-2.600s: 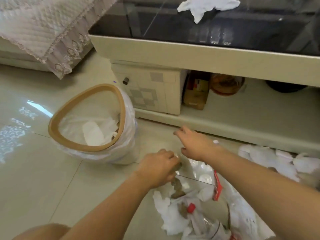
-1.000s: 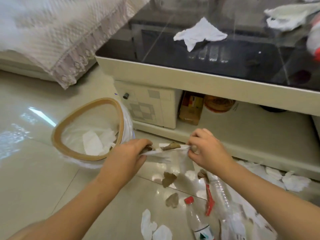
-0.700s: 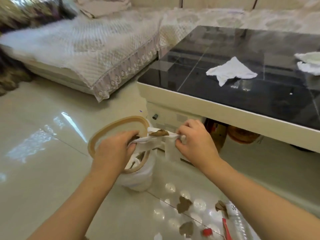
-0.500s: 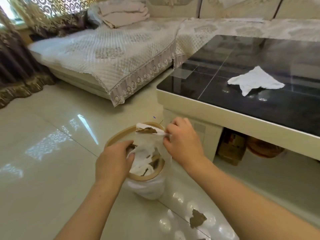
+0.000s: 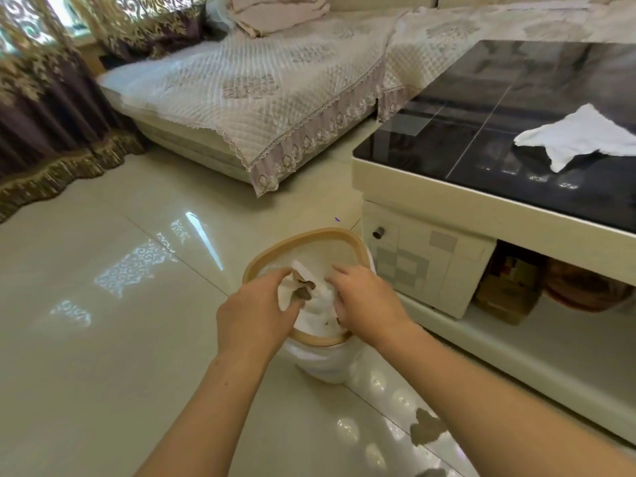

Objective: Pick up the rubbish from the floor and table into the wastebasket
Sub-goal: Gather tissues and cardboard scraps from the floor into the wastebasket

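At the lower centre of the frame, the left hand (image 5: 256, 318) and right hand (image 5: 366, 301) are reaching over the mouth of the wastebasket (image 5: 275, 258), their fingers pinching the opposite edges of a white tissue (image 5: 311, 290) that is carrying brown scraps just inside the rim. It is probably light, limp and easily torn, so gripping it by the edges and cradling it like a sling looks wise. Another tissue (image 5: 581, 136) is lying on the table (image 5: 481, 204) at the right, and a brown scrap (image 5: 426, 430) is sitting on the floor at the lower right.
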